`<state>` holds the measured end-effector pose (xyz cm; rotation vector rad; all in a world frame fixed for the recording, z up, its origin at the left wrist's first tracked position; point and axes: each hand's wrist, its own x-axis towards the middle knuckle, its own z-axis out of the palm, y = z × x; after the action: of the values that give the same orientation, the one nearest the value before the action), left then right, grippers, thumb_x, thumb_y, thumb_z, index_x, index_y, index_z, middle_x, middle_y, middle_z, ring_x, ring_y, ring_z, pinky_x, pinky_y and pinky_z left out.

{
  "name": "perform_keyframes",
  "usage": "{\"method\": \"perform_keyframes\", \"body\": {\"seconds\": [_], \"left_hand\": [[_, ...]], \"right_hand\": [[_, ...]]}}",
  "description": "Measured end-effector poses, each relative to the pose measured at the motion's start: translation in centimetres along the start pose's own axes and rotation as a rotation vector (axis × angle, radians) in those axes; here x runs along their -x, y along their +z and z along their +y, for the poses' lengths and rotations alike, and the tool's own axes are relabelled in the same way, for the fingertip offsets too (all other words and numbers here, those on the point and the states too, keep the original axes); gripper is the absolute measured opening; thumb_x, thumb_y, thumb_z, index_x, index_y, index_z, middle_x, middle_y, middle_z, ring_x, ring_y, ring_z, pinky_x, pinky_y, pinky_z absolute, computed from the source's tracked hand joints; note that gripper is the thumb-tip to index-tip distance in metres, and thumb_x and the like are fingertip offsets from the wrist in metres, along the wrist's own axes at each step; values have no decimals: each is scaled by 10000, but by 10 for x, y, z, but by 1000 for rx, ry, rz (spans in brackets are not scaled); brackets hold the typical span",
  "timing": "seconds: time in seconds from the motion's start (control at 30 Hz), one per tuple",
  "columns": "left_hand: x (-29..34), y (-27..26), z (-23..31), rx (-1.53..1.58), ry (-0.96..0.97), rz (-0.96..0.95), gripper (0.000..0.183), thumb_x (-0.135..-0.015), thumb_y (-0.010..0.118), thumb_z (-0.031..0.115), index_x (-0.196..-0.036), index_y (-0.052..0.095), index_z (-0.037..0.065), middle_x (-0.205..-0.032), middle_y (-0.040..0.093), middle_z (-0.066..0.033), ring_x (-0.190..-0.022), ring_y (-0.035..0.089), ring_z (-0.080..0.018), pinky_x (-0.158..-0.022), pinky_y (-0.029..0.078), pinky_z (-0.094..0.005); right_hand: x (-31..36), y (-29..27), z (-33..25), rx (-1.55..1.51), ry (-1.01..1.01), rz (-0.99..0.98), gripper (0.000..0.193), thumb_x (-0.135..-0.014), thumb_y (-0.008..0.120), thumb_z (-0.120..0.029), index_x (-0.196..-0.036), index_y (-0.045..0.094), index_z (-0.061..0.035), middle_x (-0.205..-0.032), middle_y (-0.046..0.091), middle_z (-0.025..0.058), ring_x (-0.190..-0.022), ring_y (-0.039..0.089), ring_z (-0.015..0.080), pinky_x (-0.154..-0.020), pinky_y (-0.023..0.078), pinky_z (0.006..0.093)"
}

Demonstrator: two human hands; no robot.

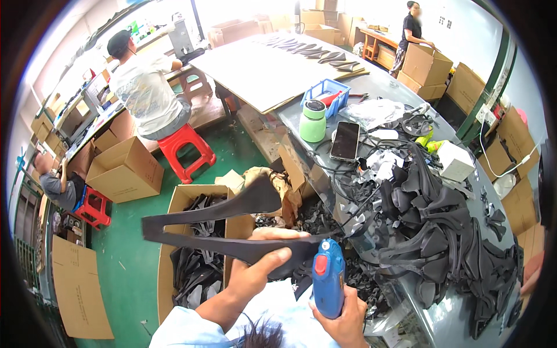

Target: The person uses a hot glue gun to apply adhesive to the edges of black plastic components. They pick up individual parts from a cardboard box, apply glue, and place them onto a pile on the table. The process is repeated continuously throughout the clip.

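Black forked piece point(203, 243): right end of lower prong partly covered by blue tool point(329, 290); contact between the two cannot be told.
Left hand point(250, 279): fingers partly hidden behind the piece.
Right hand point(348, 320): fingers partly hidden behind the tool; wrist cut off by lower edge.
Open carton point(165, 278): contents partly covered by the piece.
Heap of black parts point(426, 217): overlapping, count cannot be told.
Standing person point(412, 29): face blurred; legs partly hidden behind cartons point(425, 65).

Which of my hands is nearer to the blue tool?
Right. Your right hand grips the blue tool; your left hand is to its left, holding the forked black piece.
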<state>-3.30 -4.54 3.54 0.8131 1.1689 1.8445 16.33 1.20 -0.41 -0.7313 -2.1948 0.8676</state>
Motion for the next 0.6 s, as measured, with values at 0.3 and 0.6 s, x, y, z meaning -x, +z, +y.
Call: {"method": "perform_keyframes", "body": {"seconds": [0.3,0.6], "left_hand": [[-12,-8,23,209,-187,187,390,-706,522,163,-1022,520,-66,-929,574,-203,-746,618,-298,-647,532,-403],[-15,-17,30,66,-206,142,400,-700,502,120,-1040,535,-87,-948,605,-199,-853,616,-269,-758,512,-363]], "right_hand": [[7,-12,12,228,-47,-28,511,-538,777,-137,-944,501,5,-650,566,110,-543,553,287,-540,434,374],[9,-10,13,279,-138,-73,540,-526,779,-141,-962,504,20,-636,555,104,-529,543,282,-533,428,361]]}}
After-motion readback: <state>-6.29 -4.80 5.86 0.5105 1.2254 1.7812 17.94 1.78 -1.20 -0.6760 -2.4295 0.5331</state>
